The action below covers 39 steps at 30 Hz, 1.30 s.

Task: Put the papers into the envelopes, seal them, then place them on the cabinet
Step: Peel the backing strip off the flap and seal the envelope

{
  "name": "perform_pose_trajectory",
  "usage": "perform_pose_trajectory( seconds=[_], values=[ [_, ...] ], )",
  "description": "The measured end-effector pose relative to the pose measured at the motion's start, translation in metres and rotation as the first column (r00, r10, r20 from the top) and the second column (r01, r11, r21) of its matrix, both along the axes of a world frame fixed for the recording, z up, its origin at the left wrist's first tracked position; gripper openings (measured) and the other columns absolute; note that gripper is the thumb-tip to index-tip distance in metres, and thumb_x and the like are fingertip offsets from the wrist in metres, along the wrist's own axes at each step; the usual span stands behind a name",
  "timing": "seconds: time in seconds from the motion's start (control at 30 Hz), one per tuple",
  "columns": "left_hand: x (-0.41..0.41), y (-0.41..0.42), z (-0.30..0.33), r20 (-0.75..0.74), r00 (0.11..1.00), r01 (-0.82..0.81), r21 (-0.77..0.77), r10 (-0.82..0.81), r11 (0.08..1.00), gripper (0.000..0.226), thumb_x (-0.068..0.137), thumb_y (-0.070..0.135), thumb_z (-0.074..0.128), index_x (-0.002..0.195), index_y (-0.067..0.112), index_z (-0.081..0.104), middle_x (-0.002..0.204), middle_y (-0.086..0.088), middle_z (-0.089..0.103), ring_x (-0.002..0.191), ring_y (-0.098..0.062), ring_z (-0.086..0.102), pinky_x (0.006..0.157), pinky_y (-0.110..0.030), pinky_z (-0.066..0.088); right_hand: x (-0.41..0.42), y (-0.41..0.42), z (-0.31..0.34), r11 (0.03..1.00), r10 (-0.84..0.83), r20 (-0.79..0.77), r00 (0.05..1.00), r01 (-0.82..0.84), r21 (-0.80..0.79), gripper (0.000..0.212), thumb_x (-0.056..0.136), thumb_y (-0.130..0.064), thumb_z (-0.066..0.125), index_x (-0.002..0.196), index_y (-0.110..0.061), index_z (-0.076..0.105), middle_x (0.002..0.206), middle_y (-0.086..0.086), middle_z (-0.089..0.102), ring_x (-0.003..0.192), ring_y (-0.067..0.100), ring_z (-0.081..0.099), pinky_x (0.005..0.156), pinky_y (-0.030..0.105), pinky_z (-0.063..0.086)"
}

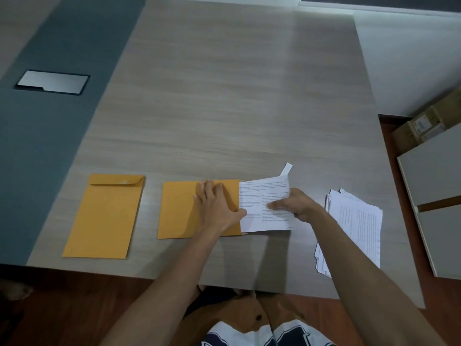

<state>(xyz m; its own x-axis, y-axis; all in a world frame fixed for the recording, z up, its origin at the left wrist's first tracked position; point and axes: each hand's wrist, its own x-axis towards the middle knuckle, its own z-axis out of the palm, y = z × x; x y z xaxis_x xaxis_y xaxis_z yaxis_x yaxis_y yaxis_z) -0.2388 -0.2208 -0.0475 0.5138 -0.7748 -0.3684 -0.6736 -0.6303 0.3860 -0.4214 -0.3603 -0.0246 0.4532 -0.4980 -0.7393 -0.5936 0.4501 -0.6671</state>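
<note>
- I am in the loading step: my left hand lies flat, its fingers straight, pressing down on the middle envelope near its open right end
- My right hand pinches the printed sheet between thumb and fingers; the sheet's left edge sits at the envelope mouth, and most of it still shows outside on the tabletop
- A small white strip sticks up just behind the sheet; I cannot tell whether it is the seal liner or a loose scrap
- A second envelope lies to the left, apart from the first, flap folded over at its far end; whether it is filled I cannot tell
- The paper stack waits to the right of my right hand
- I judge the task early: nothing shows as sealed, and the white cabinet at the right holds no envelope that I can see
- Next I should slide the sheet leftward, keeping it flat and square to the opening so the corners do not catch, with the left hand holding the envelope steady
</note>
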Motion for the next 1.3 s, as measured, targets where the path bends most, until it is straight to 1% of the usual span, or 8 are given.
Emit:
perform_pose_trajectory(
  seconds=[0.17,0.27,0.4,0.67,0.87,1.03,1.17,1.3],
  values=[
    [0.009,0.0,0.009,0.016,0.994,0.105,0.042,-0.106,0.994,0.116,0.063,0.073,0.066,0.15,0.016,0.016,0.162,-0.012,-0.01,0.148,-0.031,-0.015,0.116,-0.064,0.008,0.019,0.019,-0.006,0.997,-0.019,-0.061,0.998,0.015,-0.072,0.035,0.072,-0.01,0.082,0.104,-0.016,0.072,0.102,0.003,0.075,0.091,0.024,0.073,0.079,0.047,0.06],
    [0.031,0.004,0.015,0.08,0.928,0.35,0.157,-0.365,0.924,0.146,0.046,0.081,0.072,0.152,0.027,-0.012,0.161,-0.011,-0.021,0.146,-0.035,-0.022,0.113,-0.068,-0.001,0.016,0.024,-0.004,0.963,-0.082,-0.087,0.993,0.056,-0.265,0.033,0.072,-0.022,0.084,0.102,-0.016,0.073,0.098,-0.002,0.074,0.088,0.015,0.071,0.066,0.03,0.055],
    [0.044,0.01,0.014,0.114,0.826,0.516,0.24,-0.552,0.822,0.163,0.038,0.068,0.085,0.143,0.035,-0.036,0.16,-0.019,-0.019,0.146,-0.035,-0.022,0.116,-0.063,-0.001,0.021,0.034,-0.007,0.924,-0.152,-0.086,0.985,0.11,-0.367,0.026,0.087,-0.023,0.07,0.111,-0.014,0.069,0.112,0.002,0.071,0.097,0.018,0.066,0.086,0.036,0.054],
    [0.039,0.012,0.019,0.141,0.81,0.558,0.119,-0.57,0.822,0.157,0.043,0.067,0.083,0.145,0.037,-0.032,0.157,-0.02,0.008,0.148,-0.04,-0.004,0.117,-0.061,0.005,0.039,0.046,-0.007,0.941,-0.124,-0.116,0.986,0.079,-0.328,0.026,0.088,-0.017,0.068,0.114,-0.012,0.068,0.111,0.003,0.07,0.096,0.02,0.066,0.086,0.036,0.054],
    [0.034,0.02,0.023,0.096,0.83,0.546,0.062,-0.549,0.836,0.154,0.046,0.068,0.082,0.144,0.037,-0.033,0.155,-0.018,0.009,0.147,-0.043,-0.004,0.114,-0.067,0.004,0.049,0.053,0.002,0.944,-0.037,-0.141,0.989,-0.012,-0.331,0.021,0.087,-0.024,0.067,0.102,-0.01,0.072,0.1,0.005,0.072,0.091,0.021,0.068,0.082,0.042,0.057],
    [0.036,0.026,0.028,0.085,0.838,0.539,0.035,-0.539,0.842,0.153,0.046,0.068,0.082,0.145,0.038,-0.032,0.154,-0.019,0.011,0.147,-0.042,-0.001,0.113,-0.068,0.006,0.045,0.048,0.018,0.973,-0.077,-0.138,0.987,0.044,-0.225,0.013,0.093,-0.011,0.062,0.099,-0.001,0.069,0.086,0.011,0.07,0.072,0.021,0.068,0.057,0.032,0.058],
    [0.029,0.028,0.031,0.101,0.84,0.535,0.002,-0.532,0.845,0.153,0.044,0.071,0.08,0.146,0.038,-0.03,0.151,-0.022,0.014,0.146,-0.041,0.004,0.114,-0.067,0.009,0.057,0.057,0.022,0.991,-0.036,-0.077,0.996,0.025,-0.132,0.016,0.094,-0.012,0.062,0.102,0.0,0.069,0.08,0.014,0.065,0.069,0.024,0.066,0.064,0.037,0.061],
    [0.03,0.03,0.028,0.091,0.861,0.502,0.005,-0.501,0.865,0.151,0.045,0.072,0.078,0.146,0.039,-0.029,0.15,-0.02,0.013,0.145,-0.042,0.005,0.114,-0.066,0.008,0.06,0.064,0.024,0.997,-0.046,-0.026,0.999,0.044,-0.062,0.017,0.097,-0.01,0.057,0.108,-0.003,0.068,0.08,0.007,0.067,0.062,0.014,0.064,0.048,0.023,0.054]
  ],
)
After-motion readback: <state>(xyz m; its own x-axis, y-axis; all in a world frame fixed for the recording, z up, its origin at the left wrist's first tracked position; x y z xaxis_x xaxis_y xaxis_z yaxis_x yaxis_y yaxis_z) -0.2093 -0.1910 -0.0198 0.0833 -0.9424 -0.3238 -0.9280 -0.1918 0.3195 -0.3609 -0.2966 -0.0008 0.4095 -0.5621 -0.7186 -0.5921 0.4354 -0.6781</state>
